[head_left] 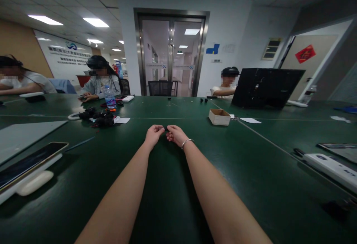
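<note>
Both my hands are stretched forward over the dark green table (173, 177), close together near its middle. The fingers of my left hand (154, 135) are pinched at a small dark piece (166, 128), too small to name. From the other side, my right hand (176, 135), with a silver bangle (186, 143) at its wrist, closes its thumb and fingertips on the same piece. Most of the piece is hidden by the fingertips. To the right of my hands stands a small open cardboard box (219, 117).
Left are a phone (30, 164), a pale rounded case (35, 183), a heap of black parts (102, 117) and a water bottle (109, 98). Right are a black monitor (264, 87) and a white power strip (331, 167). Several people sit around the table.
</note>
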### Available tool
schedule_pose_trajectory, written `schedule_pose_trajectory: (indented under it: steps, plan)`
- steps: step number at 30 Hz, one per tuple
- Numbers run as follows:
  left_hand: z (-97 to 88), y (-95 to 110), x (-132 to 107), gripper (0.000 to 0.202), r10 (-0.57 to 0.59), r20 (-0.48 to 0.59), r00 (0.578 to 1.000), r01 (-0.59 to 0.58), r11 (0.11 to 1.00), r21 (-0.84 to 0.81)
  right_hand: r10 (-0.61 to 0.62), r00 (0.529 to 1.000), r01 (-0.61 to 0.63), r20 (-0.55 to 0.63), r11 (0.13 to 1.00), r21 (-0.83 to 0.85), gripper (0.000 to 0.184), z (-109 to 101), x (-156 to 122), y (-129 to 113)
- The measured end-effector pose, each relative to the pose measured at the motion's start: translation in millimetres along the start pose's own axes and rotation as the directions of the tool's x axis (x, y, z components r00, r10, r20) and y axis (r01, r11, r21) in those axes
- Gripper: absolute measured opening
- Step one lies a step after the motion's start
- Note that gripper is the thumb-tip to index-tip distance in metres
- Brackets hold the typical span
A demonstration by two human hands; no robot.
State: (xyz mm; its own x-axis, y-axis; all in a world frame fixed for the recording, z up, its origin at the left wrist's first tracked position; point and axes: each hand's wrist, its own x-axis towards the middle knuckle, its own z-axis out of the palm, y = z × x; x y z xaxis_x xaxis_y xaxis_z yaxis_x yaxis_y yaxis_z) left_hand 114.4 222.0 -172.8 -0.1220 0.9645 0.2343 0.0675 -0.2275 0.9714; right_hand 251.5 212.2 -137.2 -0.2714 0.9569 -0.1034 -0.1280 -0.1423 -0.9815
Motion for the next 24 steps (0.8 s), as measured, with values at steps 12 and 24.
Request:
schedule_pose_trajectory:
  steps: [12, 24]
  plan:
    - [0.8, 11, -8, 0.020, 0.020, 0.119, 0.993, -0.012, 0.998, -0.069, -0.063, 0.997, 0.054, 0.041, 0.979, 0.198, 0.020, -16, -6, 7]
    - [3.5, 15, -11, 0.020, -0.019, 0.034, 0.999, 0.019, 1.000, 0.016, -0.091, 0.992, 0.071, 0.083, 0.973, 0.218, 0.025, -20, -6, 9]
